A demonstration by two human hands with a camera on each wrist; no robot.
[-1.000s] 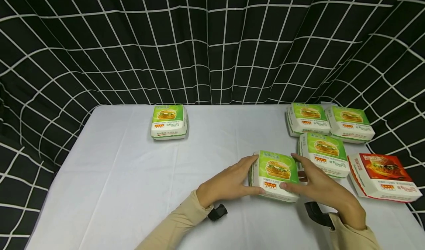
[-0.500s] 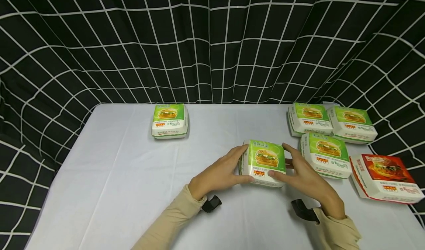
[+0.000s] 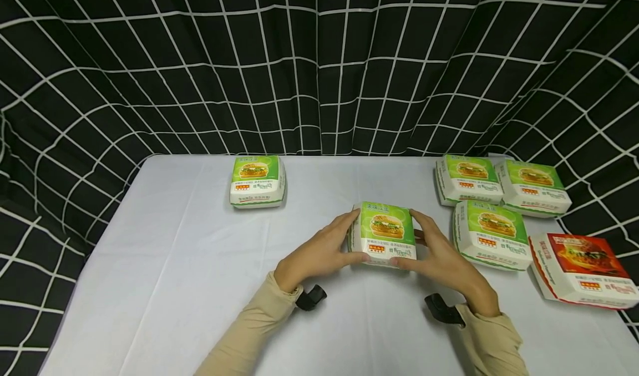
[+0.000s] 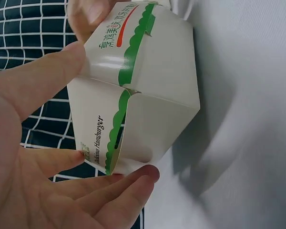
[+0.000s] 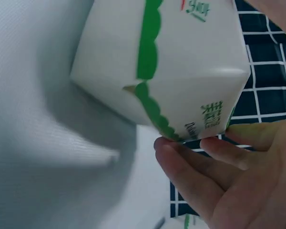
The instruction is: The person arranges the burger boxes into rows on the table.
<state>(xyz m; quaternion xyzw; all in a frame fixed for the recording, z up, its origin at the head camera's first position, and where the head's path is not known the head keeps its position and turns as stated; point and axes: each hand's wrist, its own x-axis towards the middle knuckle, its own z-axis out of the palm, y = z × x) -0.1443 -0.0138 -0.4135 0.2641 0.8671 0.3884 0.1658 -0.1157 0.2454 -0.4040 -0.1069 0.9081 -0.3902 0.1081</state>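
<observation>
Between the two hands is a green-and-white hamburger box (image 3: 386, 229), its burger picture facing up. My left hand (image 3: 319, 254) holds its left side, thumb at the front lower edge and fingers along the side. From the opposite side my right hand (image 3: 441, 259) grips it the same way, thumb on the front. In the left wrist view, the left fingertips (image 4: 148, 174) lie at the edge of the box's side. The right wrist view has fingertips (image 5: 167, 145) against a lower side of the box (image 5: 190, 52), whose shadow falls on the white cloth.
Another green hamburger box (image 3: 257, 182) stands at the back left. On the right are several more: one green box (image 3: 491, 234) nearest the right hand, two behind it (image 3: 469, 179), and a red-topped box (image 3: 586, 268). Black grid-patterned curtain (image 3: 319, 76) borders the white table (image 3: 165, 265).
Both hands have carried the hamburger box left and toward the back of the table, away from the boxes on the right, and it now sits straighter. The other boxes have stayed put.
</observation>
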